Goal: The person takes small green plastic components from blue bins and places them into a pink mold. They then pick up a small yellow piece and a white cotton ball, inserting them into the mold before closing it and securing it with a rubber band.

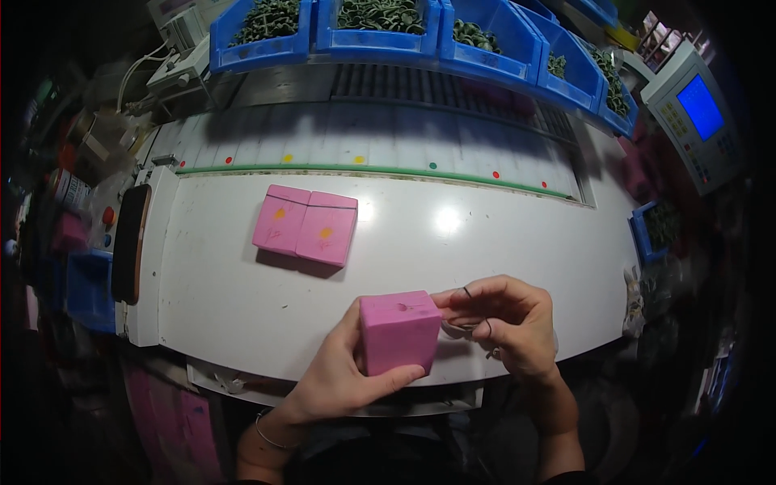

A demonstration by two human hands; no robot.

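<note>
My left hand (335, 376) is wrapped round a pink rectangular block (400, 339), thumb across its near face. The block stands upright just above the table's near edge and has a small dark hole and a slit line in its top. My right hand (513, 327) is beside the block's right side, fingers curled. A thin dark band (488, 327), like a rubber band, is looped over its thumb and a finger. Farther off to the left lie two pink blocks (305, 226) side by side, marked with yellow spots and red scribbles, a dark band across them.
White worktable (453, 250) beneath my hands. Behind it runs a green-edged strip (372, 169) with coloured dots. Blue bins (376, 40) of small green pieces hang above. A control panel (695, 113) with a blue screen stands right; a phone-like dark slab (132, 242) lies left.
</note>
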